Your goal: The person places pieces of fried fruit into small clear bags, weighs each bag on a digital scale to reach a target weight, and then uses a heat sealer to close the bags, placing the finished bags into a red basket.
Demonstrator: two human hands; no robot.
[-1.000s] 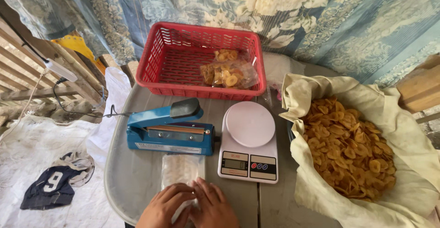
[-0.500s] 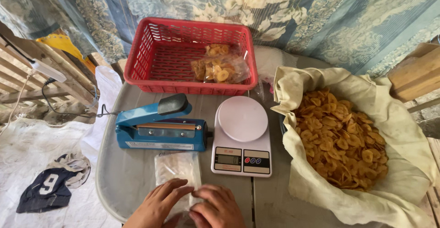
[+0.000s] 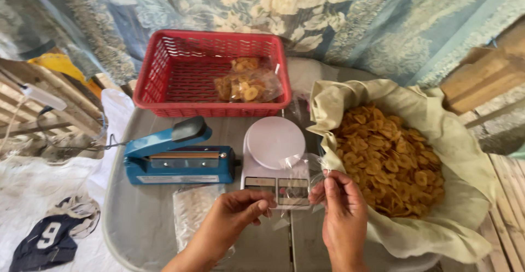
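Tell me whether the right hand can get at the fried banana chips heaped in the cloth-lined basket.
Probably yes: the right hand is beside the fried banana chips, nothing between, but it pinches a clear plastic bag.

Both hands hold a clear bag over the scale.

sealer left of scale | basket behind | chips right

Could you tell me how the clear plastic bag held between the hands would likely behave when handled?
The clear plastic bag looks thin and limp, so probably floppy and very light. The left hand and right hand pinch it by the edges; its glossy film may be slippery.
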